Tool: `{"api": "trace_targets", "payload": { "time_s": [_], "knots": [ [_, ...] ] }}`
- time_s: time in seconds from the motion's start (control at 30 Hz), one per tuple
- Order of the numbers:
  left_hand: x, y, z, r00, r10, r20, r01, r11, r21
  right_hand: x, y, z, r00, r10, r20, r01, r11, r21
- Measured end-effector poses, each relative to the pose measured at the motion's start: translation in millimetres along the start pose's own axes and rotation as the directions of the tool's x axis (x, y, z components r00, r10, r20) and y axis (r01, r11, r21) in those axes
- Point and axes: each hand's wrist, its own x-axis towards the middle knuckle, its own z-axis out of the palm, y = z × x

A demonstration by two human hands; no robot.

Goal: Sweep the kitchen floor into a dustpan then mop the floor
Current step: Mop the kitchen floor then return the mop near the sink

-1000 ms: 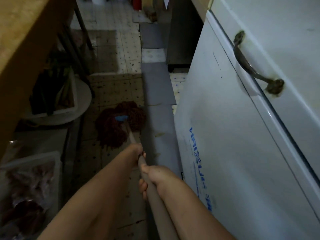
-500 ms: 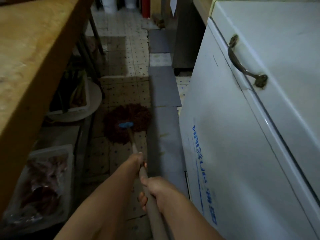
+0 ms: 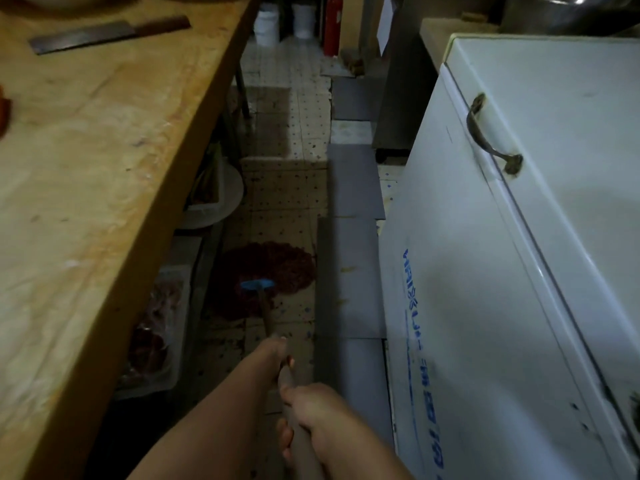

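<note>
A dark red string mop head [image 3: 273,271] with a blue collar [image 3: 257,285] lies spread on the speckled tile floor [image 3: 284,192] in the narrow aisle. Its wooden handle [image 3: 268,318] runs back toward me. My left hand [image 3: 277,351] grips the handle further down. Behind it, close to me, my right hand [image 3: 315,407] grips the handle's upper part. Both forearms reach forward along the handle.
A wooden worktop [image 3: 97,150] with a cleaver [image 3: 104,32] lines the left; bins and a tray of red stuff [image 3: 152,330] sit under it. A white chest freezer [image 3: 502,271] walls the right. Grey mats [image 3: 349,271] lie beside it. White buckets [image 3: 277,24] and a red extinguisher [image 3: 332,24] stand far off.
The mop head has been pulled back toward me and slightly left along the floor. My view has risen, so the worktop and cleaver now show.
</note>
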Motion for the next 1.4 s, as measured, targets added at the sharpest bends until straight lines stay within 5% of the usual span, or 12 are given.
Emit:
{"api": "trace_targets", "payload": {
  "time_s": [0.3,0.5,0.67,0.93,1.17,1.4],
  "knots": [
    [110,79,-16,0.998,0.016,0.057,-0.014,1.000,-0.026,63,-96,7,0.999,-0.036,-0.029,0.035,0.999,-0.038],
    [175,144,-34,0.995,0.094,-0.019,-0.092,0.992,0.090,114,-170,19,0.989,-0.143,-0.042,0.139,0.986,-0.088],
    [189,166,-41,0.994,0.105,-0.040,-0.105,0.994,0.009,146,-198,24,0.984,-0.176,-0.024,0.170,0.972,-0.165],
    [148,107,-47,0.997,0.062,-0.042,-0.054,0.982,0.179,96,-137,30,0.996,-0.062,0.061,0.066,0.995,-0.080],
    [75,16,-13,1.000,-0.007,-0.018,0.006,0.999,-0.035,56,-32,4,0.997,0.044,0.063,-0.036,0.992,-0.121],
    [19,-60,22,1.000,-0.028,-0.014,0.028,0.999,0.019,-3,64,-15,1.000,-0.010,0.013,0.009,0.999,0.035]
  ]
}}
